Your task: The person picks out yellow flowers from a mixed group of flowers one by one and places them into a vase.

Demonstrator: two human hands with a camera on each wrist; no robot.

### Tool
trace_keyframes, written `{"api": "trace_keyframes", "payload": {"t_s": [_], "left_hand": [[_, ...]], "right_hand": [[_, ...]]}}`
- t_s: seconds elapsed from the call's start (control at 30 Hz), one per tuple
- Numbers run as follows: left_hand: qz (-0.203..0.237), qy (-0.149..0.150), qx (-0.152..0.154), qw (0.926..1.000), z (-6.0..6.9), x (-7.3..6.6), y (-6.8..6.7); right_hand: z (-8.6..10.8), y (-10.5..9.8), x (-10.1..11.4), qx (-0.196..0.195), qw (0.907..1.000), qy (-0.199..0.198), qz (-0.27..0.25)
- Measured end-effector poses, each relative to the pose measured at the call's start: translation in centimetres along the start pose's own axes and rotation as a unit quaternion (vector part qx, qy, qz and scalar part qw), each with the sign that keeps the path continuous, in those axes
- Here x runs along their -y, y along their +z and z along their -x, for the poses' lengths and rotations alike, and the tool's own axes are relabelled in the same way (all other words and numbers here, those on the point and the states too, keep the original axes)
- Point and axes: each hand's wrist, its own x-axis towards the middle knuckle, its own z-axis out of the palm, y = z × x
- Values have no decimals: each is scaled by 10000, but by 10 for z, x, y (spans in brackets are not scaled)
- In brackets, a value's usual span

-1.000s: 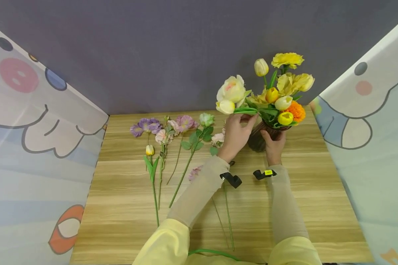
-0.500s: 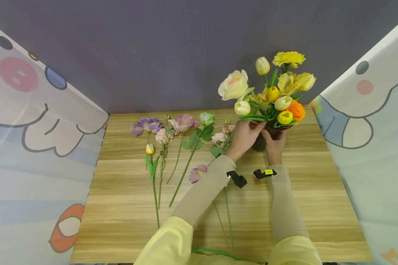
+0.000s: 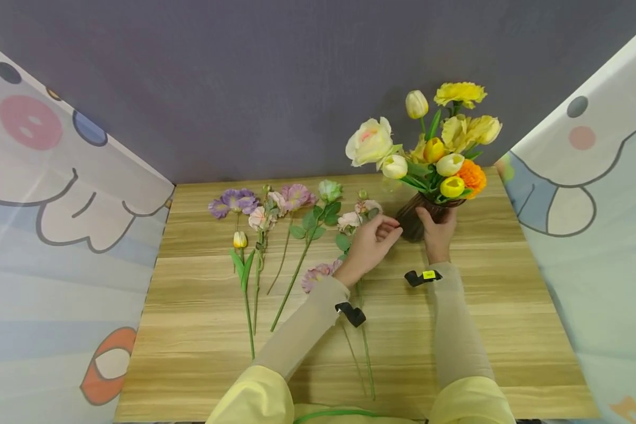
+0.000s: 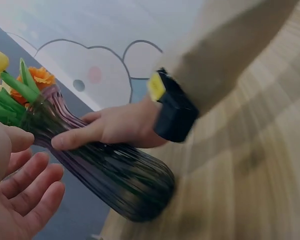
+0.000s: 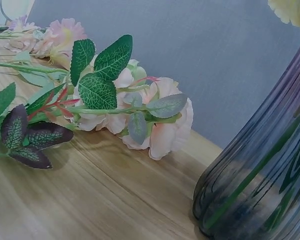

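Observation:
My right hand [image 3: 439,234] grips a dark ribbed glass vase [image 3: 412,221] below its rim, thumb in front. Yellow, white and orange artificial flowers fill the vase. At its left side, a white tulip [image 3: 394,166] leans out under a large cream flower [image 3: 370,142]. Left of the vase hovers my left hand [image 3: 372,244], fingers loosely bent with nothing between them. The left wrist view shows that palm [image 4: 25,190] beside the vase mouth. Green stems show through the glass [image 5: 260,185] in the right wrist view, where the right hand is almost wholly out of frame.
On the wooden table [image 3: 191,330] left of the vase lie several loose stems: a purple flower [image 3: 235,201], a yellow-white tulip [image 3: 239,239], a pale green rose [image 3: 330,191] and pale pink flowers [image 3: 349,222]. A grey wall [image 3: 275,94] stands behind.
My left hand has let go of the white tulip and drawn back down and left. The tulip first moved right, toward the bouquet. My right hand stays on the vase.

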Motion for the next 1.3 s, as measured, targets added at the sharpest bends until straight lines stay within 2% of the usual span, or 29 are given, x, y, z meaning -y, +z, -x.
{"api": "trace_keyframes", "payload": {"t_s": [0.17, 0.33, 0.43, 0.57, 0.67, 0.9, 1.07, 1.13, 1.3], "left_hand": [[69, -262, 43, 9996, 34, 12, -14], [170, -565, -93, 9982, 73, 24, -36], [245, -612, -422, 9969, 93, 33, -52], [239, -576, -1125, 9917, 117, 46, -73], [144, -663, -1603, 9847, 133, 56, -87], [-222, -915, -2324, 9680, 158, 70, -119], [-785, -1199, -2861, 9474, 172, 79, -140], [-994, -1337, -3104, 9359, 177, 82, -147], [-1102, -1480, -3584, 9151, 188, 88, -161]], "right_hand": [[2, -1, -2, 26, 10000, 46, 34], [4, -1, -2, 7, 9999, 84, 65], [3, -1, -2, -12, 10000, 51, 73], [4, -1, -1, 9, 10000, -9, 92], [4, -1, -1, 16, 9999, -25, 111], [3, -1, -3, 45, 9998, 18, 193], [3, -1, -2, 71, 9998, 69, 154], [2, -1, -2, 65, 9999, 50, 132], [1, 0, -1, 24, 10000, -2, -6]]}}
